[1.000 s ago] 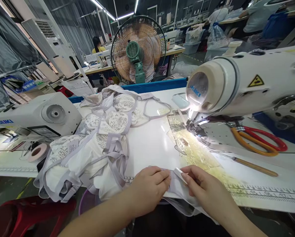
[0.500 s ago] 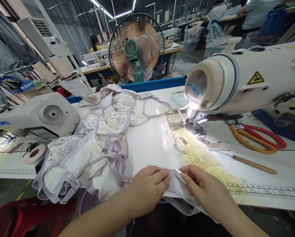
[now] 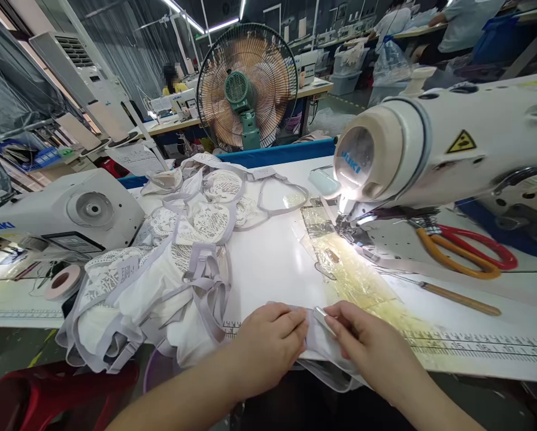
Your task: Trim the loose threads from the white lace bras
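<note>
My left hand (image 3: 275, 338) lies at the table's front edge with its fingers curled together, pressing down on a white and lilac-grey bra (image 3: 315, 338). Right of it, my right hand (image 3: 360, 335) is closed in a pinch on a small shiny metal tool (image 3: 322, 318), whose exact kind I cannot make out. The metal piece is against or just above the bra's lilac band. Part of the bra hangs over the table edge below both hands. A heap of white lace bras (image 3: 196, 239) with lilac straps lies left of my hands.
A sewing machine (image 3: 385, 149) with its lamp lit stands at right, another (image 3: 70, 209) at left. Orange and red-handled scissors (image 3: 466, 245) and a wooden-handled tool (image 3: 463, 299) lie at right. A printed ruler (image 3: 479, 346) runs along the front. Behind stands a fan (image 3: 248, 90).
The view has shifted very slightly. Both hands stay at the same spot on the bra, and the right hand still pinches the metal tool.
</note>
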Action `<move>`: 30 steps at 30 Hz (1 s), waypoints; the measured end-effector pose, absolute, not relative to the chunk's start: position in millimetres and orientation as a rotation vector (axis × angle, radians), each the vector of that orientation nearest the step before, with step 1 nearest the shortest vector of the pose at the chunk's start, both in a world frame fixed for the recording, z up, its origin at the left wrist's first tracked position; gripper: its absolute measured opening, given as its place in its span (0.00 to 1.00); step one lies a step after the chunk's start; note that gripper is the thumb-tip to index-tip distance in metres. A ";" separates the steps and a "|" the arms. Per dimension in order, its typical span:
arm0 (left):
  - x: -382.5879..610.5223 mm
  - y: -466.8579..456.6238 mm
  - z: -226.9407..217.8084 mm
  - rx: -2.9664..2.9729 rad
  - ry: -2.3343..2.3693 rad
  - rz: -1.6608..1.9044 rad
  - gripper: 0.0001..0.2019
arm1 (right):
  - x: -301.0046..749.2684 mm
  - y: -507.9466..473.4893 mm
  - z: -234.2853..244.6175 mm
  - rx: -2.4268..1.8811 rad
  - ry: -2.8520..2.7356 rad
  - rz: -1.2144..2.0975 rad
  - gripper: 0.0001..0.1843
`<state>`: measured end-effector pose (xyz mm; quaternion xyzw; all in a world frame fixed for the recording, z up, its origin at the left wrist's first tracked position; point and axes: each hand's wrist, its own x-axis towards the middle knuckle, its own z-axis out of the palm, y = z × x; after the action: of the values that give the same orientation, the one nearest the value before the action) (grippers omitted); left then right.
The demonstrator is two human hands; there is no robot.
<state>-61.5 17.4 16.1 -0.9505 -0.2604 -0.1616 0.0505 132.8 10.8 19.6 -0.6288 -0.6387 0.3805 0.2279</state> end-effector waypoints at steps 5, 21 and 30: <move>-54.1 17.9 15.5 -2.726 -0.820 -0.673 0.12 | 133.7 16.9 21.8 -1.684 -1.813 1.049 0.07; -52.3 23.9 25.7 -2.771 -0.746 -0.758 0.13 | 133.5 15.2 34.3 -1.705 -1.800 0.921 0.07; -55.8 10.3 26.4 -2.964 -1.070 -0.529 0.12 | 139.7 17.3 21.7 -1.600 -1.810 1.160 0.10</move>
<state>-55.8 10.3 26.4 -0.9272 -0.3349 -0.1656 -0.0267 139.7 17.3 21.7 -0.5811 -0.6575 0.4214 0.2289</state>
